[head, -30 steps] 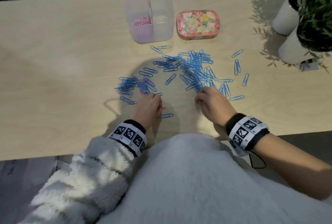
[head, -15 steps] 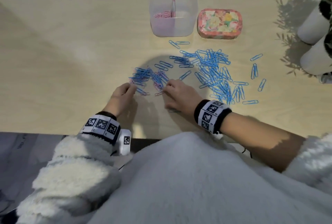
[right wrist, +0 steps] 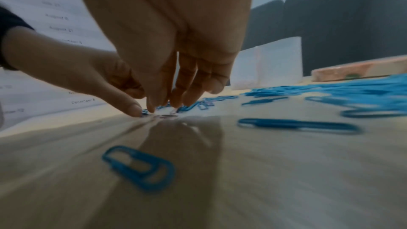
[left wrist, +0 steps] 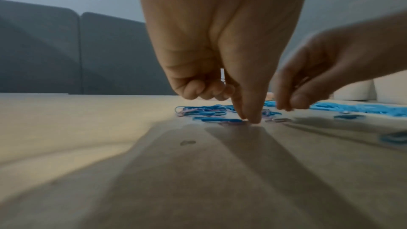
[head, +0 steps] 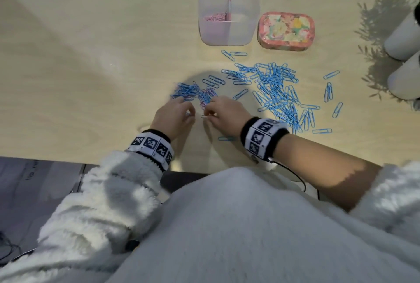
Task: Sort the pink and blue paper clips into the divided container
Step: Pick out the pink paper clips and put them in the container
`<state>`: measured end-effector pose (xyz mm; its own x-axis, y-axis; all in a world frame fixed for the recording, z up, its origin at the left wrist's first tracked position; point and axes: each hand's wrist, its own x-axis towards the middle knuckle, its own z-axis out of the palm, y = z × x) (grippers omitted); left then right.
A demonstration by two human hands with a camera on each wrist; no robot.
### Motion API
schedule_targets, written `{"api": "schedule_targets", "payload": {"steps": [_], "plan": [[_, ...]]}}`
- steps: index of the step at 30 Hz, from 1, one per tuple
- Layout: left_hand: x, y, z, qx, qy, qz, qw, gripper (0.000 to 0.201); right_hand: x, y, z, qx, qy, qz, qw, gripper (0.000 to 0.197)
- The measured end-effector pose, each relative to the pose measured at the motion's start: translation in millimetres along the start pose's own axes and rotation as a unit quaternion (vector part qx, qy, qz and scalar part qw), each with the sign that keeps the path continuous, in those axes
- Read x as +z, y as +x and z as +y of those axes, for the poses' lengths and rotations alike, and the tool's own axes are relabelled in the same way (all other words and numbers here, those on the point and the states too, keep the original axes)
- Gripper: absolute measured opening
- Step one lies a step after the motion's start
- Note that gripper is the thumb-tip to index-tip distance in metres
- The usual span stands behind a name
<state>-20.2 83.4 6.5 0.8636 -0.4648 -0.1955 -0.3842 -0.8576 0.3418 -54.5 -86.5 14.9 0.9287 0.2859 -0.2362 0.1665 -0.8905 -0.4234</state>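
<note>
Both the left hand [head: 173, 115] and right hand [head: 223, 113] pinch at pink clips [head: 205, 98] in the small mixed pile, fingertips down, apparently to free them from the blue clips [head: 275, 85].

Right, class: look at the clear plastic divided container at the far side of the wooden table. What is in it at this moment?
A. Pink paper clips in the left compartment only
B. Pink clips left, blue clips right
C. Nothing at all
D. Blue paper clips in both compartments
A: in the head view the clear plastic divided container holds pink paper clips left of its divider; the right compartment shows none.
</note>
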Motion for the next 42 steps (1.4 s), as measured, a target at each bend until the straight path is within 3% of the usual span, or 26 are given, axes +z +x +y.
{"api": "schedule_targets", "payload": {"steps": [5,9,11,13,15,18,19,22,23,24,28,31,35,38,42], "plan": [[5,6,6,-0.023,0.007,-0.042,0.999,0.015,6,7,-1,0.035,0.017,-0.053,0.998,0.015],[9,7,6,-0.025,-0.032,-0.046,0.998,0.018,4,-9,11,0.048,0.012,-0.056,0.997,0.014],[10,8,7,-0.033,-0.064,-0.047,0.996,0.017,1,-13,16,0.045,-0.014,-0.059,0.997,0.013],[7,10,7,-0.063,-0.147,-0.048,0.986,0.014,-4,-12,20,0.06,0.039,-0.04,0.997,0.009],[1,13,7,-0.1,-0.282,-0.036,0.953,0.012,-12,-4,23,0.121,0.187,0.013,0.975,0.009],[-7,15,10,-0.129,-0.41,0.012,0.903,0.01,-23,19,26,0.221,0.338,0.07,0.912,0.017],[-9,17,11,-0.148,-0.442,0.02,0.884,0.011,-24,26,25,0.228,0.342,0.07,0.909,0.017],[-12,26,13,-0.244,-0.551,-0.018,0.798,0.028,-21,42,22,0.218,0.245,0.056,0.943,0.016],[-12,28,13,-0.262,-0.565,-0.033,0.781,0.034,-18,46,22,0.215,0.209,0.047,0.953,0.016],[-12,29,13,-0.266,-0.559,-0.043,0.784,0.038,-15,49,24,0.215,0.184,0.035,0.959,0.013],[-4,27,12,-0.168,-0.413,-0.032,0.894,0.037,-12,50,37,0.225,0.193,0.031,0.955,0.018],[5,27,8,-0.133,-0.31,-0.033,0.941,0.026,-19,40,49,0.228,0.271,0.05,0.934,0.022],[10,23,6,-0.108,-0.241,-0.013,0.964,0.009,-29,25,72,0.261,0.275,0.113,0.918,0.02],[10,21,14,-0.059,-0.194,-0.007,0.979,0.012,-28,18,72,0.271,0.194,0.136,0.933,0.007],[10,20,19,-0.015,-0.106,-0.001,0.994,0.009,-19,27,47,0.217,0.113,0.12,0.962,0.012]]}}
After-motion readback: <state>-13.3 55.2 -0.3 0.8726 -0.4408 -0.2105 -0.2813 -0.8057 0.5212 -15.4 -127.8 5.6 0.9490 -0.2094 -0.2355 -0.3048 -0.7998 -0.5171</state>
